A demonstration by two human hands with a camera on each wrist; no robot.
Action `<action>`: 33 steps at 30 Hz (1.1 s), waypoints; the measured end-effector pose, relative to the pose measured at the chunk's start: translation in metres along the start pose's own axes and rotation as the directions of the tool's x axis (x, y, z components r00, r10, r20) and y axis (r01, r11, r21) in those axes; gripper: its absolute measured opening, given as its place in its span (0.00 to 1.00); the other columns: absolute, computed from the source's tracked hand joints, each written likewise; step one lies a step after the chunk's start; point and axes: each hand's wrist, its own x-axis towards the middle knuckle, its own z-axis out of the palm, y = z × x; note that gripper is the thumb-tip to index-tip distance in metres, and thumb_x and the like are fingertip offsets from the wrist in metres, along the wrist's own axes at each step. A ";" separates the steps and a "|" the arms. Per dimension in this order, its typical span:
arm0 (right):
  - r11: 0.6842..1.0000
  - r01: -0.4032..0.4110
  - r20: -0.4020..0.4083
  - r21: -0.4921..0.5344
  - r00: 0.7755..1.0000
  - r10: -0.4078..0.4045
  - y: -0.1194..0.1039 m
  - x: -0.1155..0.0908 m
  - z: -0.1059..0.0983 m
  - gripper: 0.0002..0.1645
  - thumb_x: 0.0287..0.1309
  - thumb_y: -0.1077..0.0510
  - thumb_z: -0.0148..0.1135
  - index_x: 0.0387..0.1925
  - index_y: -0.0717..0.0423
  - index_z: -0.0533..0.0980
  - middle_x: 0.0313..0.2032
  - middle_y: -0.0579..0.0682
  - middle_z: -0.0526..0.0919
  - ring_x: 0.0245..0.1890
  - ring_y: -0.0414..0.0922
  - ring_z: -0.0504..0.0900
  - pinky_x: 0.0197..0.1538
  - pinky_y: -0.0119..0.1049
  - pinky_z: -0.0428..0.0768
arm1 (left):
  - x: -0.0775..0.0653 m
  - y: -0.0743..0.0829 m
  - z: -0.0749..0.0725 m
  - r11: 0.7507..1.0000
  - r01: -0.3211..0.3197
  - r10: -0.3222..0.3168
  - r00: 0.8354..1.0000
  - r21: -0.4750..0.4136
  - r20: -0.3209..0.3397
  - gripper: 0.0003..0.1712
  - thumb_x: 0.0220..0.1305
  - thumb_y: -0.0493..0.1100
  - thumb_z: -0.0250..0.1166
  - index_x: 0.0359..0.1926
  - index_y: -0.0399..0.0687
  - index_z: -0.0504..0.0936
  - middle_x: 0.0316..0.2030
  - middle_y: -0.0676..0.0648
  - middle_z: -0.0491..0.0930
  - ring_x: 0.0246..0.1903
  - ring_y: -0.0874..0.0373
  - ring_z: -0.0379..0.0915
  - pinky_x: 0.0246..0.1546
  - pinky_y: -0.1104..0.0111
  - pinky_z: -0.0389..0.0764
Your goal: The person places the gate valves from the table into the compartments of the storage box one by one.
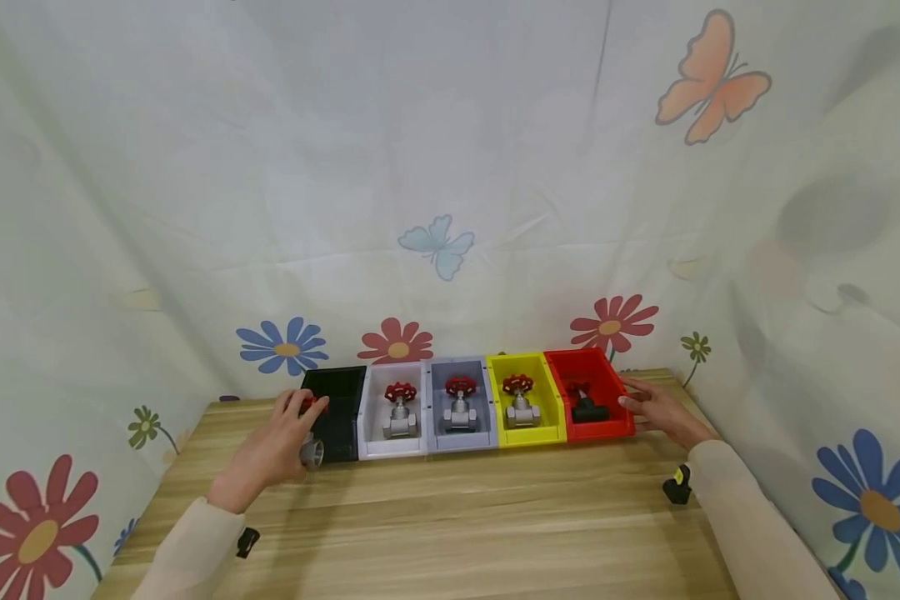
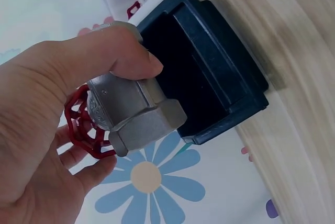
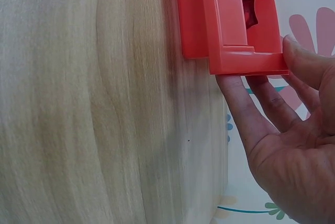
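Observation:
My left hand [image 1: 273,446] holds a silver valve [image 2: 138,111] with a red handwheel [image 2: 86,124]. The thumb lies across the metal body, and fingers reach around by the wheel. This valve is at the left side of the black bin [image 2: 225,51], whose visible inside holds nothing. At the far end of the row, my right hand [image 1: 663,412] touches the outer side of the red bin [image 1: 622,425] with fairly straight fingers, its thumb at the rim. A dark valve [image 1: 588,408] with a red wheel lies in that bin.
Between the end bins stand a white bin [image 1: 371,417], a grey-blue bin [image 1: 435,421] and a yellow bin [image 1: 498,417], each with a red-wheeled silver valve. The bins join in one row on a wooden table [image 1: 457,517], before a flower-printed curtain [image 1: 495,275].

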 end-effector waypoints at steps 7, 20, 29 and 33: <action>1.000 0.024 0.006 0.013 1.000 -0.024 0.001 0.000 -0.001 0.41 0.71 0.51 0.54 0.77 0.56 0.50 0.67 0.75 0.63 0.56 0.61 0.79 0.48 0.48 0.84 | 0.016 -0.001 0.000 0.999 0.034 -0.034 0.999 -0.014 0.021 0.63 0.29 0.37 0.84 0.72 0.43 0.63 0.66 0.34 0.59 0.65 0.36 0.51 0.53 0.46 0.79; 0.999 0.033 0.012 0.005 0.999 -0.033 0.002 0.001 -0.002 0.41 0.70 0.50 0.55 0.77 0.56 0.50 0.68 0.75 0.62 0.57 0.61 0.79 0.49 0.48 0.84 | 0.039 -0.009 0.014 0.997 0.077 -0.077 0.997 -0.014 0.033 0.65 0.30 0.39 0.85 0.73 0.44 0.61 0.65 0.33 0.59 0.64 0.35 0.52 0.52 0.45 0.79; 1.000 0.025 0.013 0.006 1.000 -0.025 0.003 0.001 -0.003 0.41 0.71 0.50 0.55 0.77 0.55 0.50 0.68 0.74 0.62 0.59 0.63 0.76 0.51 0.49 0.83 | 0.052 -0.014 0.025 0.995 0.089 -0.086 0.994 -0.045 0.063 0.64 0.30 0.38 0.84 0.73 0.44 0.61 0.66 0.33 0.58 0.65 0.34 0.51 0.51 0.44 0.78; 1.000 0.029 0.018 0.000 0.999 -0.029 0.003 0.001 -0.002 0.40 0.71 0.50 0.54 0.77 0.55 0.50 0.68 0.74 0.62 0.61 0.65 0.74 0.51 0.50 0.83 | 0.058 -0.017 0.029 0.993 0.101 -0.095 0.992 -0.065 0.083 0.64 0.29 0.36 0.83 0.72 0.43 0.61 0.66 0.32 0.58 0.65 0.33 0.50 0.50 0.43 0.79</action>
